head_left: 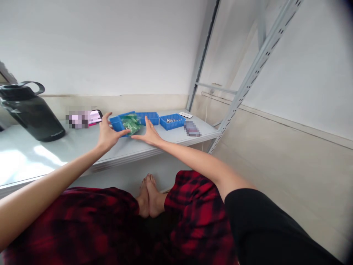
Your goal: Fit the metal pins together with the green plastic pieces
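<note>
Between my two hands is a blue plastic bin [117,124], tilted on the shelf, with clear packets of green contents [132,123] in it. My left hand [108,133] is at the bin's left end, its thumb along the near edge and its fingers raised at the far side. At the right end, my right hand [150,133] has its thumb by the near corner and its index finger pointing up beside the packets. The hands appear to hold the bin from both sides. The bin's underside and some finger contacts are hidden.
Behind stands another blue bin [150,118]. To the right, a blue bin [173,122] holds small metal pieces, near a white flat item [185,115] and a blurred item [192,129]. A dark water bottle [35,114] and a phone [95,116] are left. A metal rack post [248,79] rises right.
</note>
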Demonstrator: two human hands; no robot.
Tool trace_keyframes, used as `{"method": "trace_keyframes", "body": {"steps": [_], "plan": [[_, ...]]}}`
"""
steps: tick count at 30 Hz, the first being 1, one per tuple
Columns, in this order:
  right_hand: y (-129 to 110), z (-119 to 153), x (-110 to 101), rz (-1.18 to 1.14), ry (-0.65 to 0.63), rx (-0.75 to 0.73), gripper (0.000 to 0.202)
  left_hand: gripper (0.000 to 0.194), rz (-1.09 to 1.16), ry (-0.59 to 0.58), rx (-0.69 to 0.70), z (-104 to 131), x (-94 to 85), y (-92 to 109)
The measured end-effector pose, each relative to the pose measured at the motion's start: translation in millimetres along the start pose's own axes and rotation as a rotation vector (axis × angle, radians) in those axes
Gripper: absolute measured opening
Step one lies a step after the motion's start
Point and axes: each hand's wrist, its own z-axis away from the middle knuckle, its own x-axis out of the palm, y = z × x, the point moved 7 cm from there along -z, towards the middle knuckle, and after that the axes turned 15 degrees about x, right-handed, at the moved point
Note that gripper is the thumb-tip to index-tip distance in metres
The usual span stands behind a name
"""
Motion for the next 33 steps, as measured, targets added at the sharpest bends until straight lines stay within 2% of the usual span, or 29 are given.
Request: {"method": "trace_keyframes", "body": {"steps": [4,7,11,15,26,33], "plan": [[8.6,7.9,3.9,0.072,0.029,0.039,0.138,0.093,-0.234,-0.077,0.199,4.6,18.0,7.1],[15.1,9.2,1.5,0.13,0.063,0.086,0.139,0.087,-0.281,-0.109,0.257,8.6,25.5,6.3],[24.7,4.9,-11.8,0.211,0.125,0.128,0.143,0.086,-0.28,-0.096,0.282,9.5,22.3,3.0],[31.8,-1.0,-22.9,0.251,0.174,0.125,0.14,0.082,-0.246,-0.149,0.332,7.0,21.2,1.0],[35.4,-1.1,-21.7,0.236,0.149,0.078,0.139,0.075,-0.296,-0.183,0.379,-2.0,10.7,-2.5],[34.2,-0.5,-25.3,0.265,0.227,0.051,0.137,0.068,-0.344,-0.253,0.517,0.1,25.9,11.1]]}}
